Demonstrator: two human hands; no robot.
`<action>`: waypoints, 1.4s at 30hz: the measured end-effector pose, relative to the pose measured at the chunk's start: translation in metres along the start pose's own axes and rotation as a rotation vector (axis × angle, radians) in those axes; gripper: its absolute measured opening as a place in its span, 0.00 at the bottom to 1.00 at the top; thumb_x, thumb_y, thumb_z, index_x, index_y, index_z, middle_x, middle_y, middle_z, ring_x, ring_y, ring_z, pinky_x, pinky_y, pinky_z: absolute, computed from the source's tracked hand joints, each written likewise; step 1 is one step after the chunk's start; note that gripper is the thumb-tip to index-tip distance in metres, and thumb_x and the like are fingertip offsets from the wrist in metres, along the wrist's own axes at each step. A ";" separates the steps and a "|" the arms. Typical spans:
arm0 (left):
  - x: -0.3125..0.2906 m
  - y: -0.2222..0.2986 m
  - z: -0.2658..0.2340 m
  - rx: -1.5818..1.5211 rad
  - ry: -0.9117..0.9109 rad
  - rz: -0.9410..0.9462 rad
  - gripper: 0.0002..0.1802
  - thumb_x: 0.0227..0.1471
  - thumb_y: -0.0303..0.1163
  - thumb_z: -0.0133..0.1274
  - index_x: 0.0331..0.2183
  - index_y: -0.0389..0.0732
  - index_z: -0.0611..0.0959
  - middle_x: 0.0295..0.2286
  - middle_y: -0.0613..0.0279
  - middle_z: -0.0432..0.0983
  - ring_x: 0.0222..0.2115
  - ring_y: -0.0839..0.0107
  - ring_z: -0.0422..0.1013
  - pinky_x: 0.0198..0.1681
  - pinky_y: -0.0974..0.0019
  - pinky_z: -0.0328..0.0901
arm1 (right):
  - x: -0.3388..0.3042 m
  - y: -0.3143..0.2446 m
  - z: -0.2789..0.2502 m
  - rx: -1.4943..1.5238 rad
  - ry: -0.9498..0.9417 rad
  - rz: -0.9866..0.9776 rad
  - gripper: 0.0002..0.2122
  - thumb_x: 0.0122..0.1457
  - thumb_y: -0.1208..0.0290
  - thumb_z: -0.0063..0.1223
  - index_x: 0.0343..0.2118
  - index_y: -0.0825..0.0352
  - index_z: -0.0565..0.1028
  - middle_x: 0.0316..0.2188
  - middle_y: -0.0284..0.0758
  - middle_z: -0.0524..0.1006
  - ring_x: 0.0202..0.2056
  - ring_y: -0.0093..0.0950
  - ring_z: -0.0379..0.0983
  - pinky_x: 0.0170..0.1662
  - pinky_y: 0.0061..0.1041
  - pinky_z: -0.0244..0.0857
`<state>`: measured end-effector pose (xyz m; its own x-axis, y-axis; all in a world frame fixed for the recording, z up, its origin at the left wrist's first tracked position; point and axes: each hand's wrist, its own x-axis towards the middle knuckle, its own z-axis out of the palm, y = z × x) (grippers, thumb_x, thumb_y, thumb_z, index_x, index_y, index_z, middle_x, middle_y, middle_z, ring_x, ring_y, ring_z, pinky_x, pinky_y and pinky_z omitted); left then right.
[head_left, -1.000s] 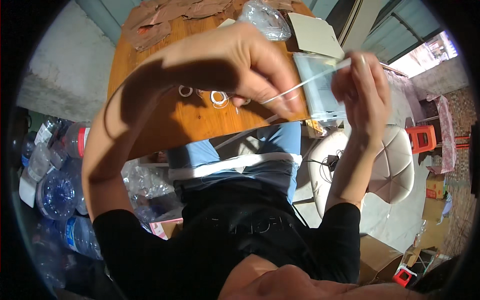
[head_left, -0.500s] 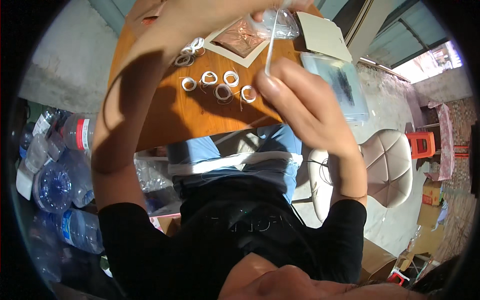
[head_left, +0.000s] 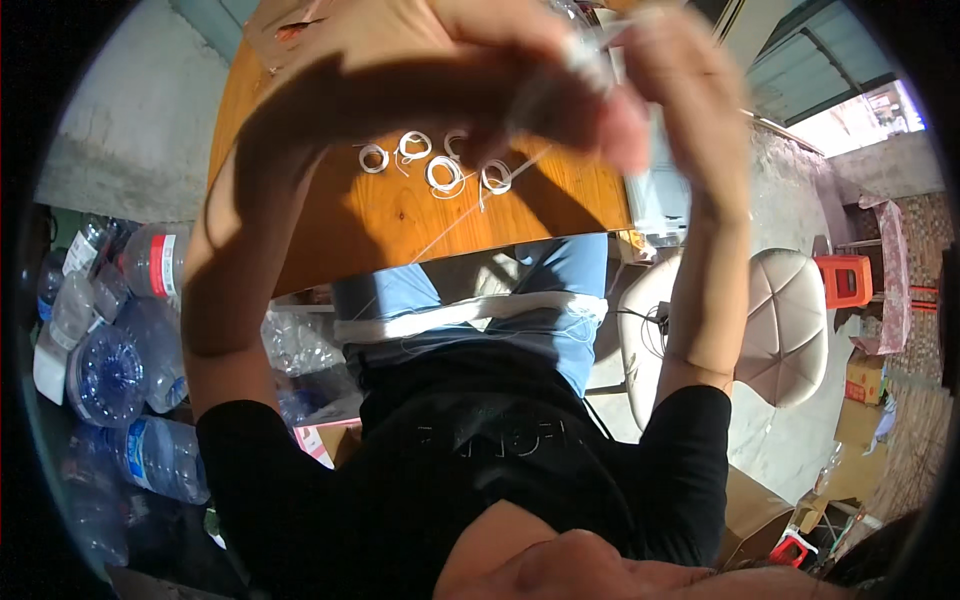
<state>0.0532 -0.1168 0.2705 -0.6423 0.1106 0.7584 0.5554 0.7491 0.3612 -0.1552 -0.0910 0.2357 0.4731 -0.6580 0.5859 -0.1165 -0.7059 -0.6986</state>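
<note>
My left hand (head_left: 575, 95) is raised above the table's right part, blurred by motion, with white cord (head_left: 592, 65) around its fingers. Close beside it, my right hand (head_left: 690, 95) is closed and also blurred; the cord seems to run to its fingertips. Below my left forearm, several small coils of white cord (head_left: 445, 177) lie on the wooden table (head_left: 400, 220), one partly covered by shadow and arm. A thin strand slants from near the coils toward my lap, where a long white hank of cord (head_left: 470, 315) stretches across my thighs.
Large plastic bottles (head_left: 108, 375) crowd the left side by the wall. A pale padded chair (head_left: 790, 325) stands at the right, with an orange stool (head_left: 846, 282) beyond. Cardboard boxes (head_left: 755, 515) sit at the lower right. My arms hide much of the table's far part.
My right hand has moved up and to the right, beside my left hand. My left hand has come lower and nearer, covering the copper-coloured packet and the far coils. The stretched cord has shortened.
</note>
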 end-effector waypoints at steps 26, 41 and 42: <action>-0.091 0.047 0.032 0.541 -0.132 -1.093 0.12 0.52 0.33 0.51 0.36 0.37 0.81 0.31 0.60 0.79 0.22 0.80 0.73 0.21 0.76 0.67 | -0.012 -0.028 0.063 0.157 -0.237 -0.012 0.06 0.57 0.71 0.50 0.32 0.68 0.74 0.28 0.37 0.76 0.31 0.28 0.74 0.37 0.23 0.67; -0.106 0.079 0.085 0.250 0.529 -0.643 0.06 0.46 0.35 0.56 0.28 0.45 0.83 0.30 0.62 0.80 0.31 0.73 0.77 0.33 0.73 0.69 | -0.051 0.014 0.101 -0.124 -0.496 0.170 0.04 0.57 0.72 0.46 0.33 0.65 0.71 0.27 0.40 0.73 0.29 0.37 0.71 0.33 0.30 0.65; -0.113 0.072 0.081 0.363 0.465 -0.682 0.06 0.46 0.35 0.56 0.27 0.44 0.83 0.30 0.63 0.80 0.28 0.71 0.77 0.29 0.73 0.69 | -0.056 0.011 0.108 -0.087 -0.568 -0.100 0.05 0.57 0.70 0.47 0.33 0.63 0.72 0.27 0.39 0.73 0.30 0.37 0.71 0.33 0.30 0.65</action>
<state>0.1231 -0.0229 0.1667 -0.4491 -0.6494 0.6137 -0.1195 0.7243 0.6790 -0.0890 -0.0332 0.1509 0.8770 -0.3601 0.3180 -0.1075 -0.7922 -0.6008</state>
